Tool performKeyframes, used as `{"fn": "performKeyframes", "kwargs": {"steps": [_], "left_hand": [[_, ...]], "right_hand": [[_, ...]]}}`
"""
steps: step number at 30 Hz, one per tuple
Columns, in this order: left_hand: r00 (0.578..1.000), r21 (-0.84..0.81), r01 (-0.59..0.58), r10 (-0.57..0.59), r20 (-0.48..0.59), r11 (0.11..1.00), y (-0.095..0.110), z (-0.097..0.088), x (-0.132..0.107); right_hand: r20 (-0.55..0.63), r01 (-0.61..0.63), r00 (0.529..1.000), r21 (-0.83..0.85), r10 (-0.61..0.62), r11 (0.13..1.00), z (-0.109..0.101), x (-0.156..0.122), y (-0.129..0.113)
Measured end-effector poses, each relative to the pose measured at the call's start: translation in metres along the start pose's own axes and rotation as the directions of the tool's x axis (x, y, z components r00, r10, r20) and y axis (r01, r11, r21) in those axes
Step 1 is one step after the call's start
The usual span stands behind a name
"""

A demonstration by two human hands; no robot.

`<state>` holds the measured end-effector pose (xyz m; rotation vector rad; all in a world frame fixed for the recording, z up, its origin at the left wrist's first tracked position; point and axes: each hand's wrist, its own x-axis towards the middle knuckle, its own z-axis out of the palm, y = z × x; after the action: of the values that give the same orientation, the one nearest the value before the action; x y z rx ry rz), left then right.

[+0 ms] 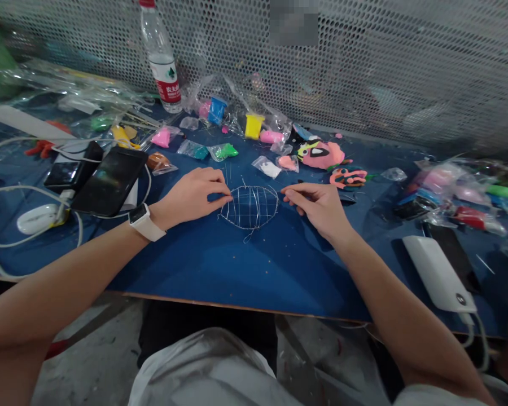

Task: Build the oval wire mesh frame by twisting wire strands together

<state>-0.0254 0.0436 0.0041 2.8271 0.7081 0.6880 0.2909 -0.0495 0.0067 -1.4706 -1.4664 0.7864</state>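
Note:
An oval frame of thin silvery wire [257, 208], crossed inside by several wires like a grid, lies just above the blue tabletop between my hands. A small wire loop sticks out at its near edge. My left hand [197, 194], wearing a white-banded watch [146, 221], pinches the frame's left end between thumb and fingertips. Close to the right end, my right hand [317, 208] has thumb and forefinger pressed together, a small gap from the rim. Whatever those fingertips hold, perhaps a thin wire end, is too fine to make out.
Small bags of coloured clay, including a green one [223, 151], spread behind the hands. A water bottle [166, 73] stands against the perforated metal panel [364, 67]. Phones [110, 180] and cables lie left; a white power bank [438, 273] and a pink clay figure [324, 155] lie right.

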Motion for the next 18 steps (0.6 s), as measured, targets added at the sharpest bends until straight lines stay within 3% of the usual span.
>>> {"fn": "performKeyframes", "kwargs": {"steps": [6,10,18], "left_hand": [[0.997,0.032,0.053,-0.054,0.05,0.998,0.001,0.005,0.001],[0.99,0.027,0.066,-0.069,0.121,0.997,-0.002,0.007,0.001],[0.987,0.031,0.098,-0.101,0.122,0.995,-0.003,0.008,-0.002]], "right_hand": [[-0.054,0.239,0.967,-0.124,-0.247,0.963,0.024,0.001,0.011],[-0.02,0.237,0.969,-0.185,-0.244,0.954,0.028,0.002,0.014],[0.049,0.208,0.978,-0.191,-0.202,0.959,0.024,-0.006,0.006]]}}
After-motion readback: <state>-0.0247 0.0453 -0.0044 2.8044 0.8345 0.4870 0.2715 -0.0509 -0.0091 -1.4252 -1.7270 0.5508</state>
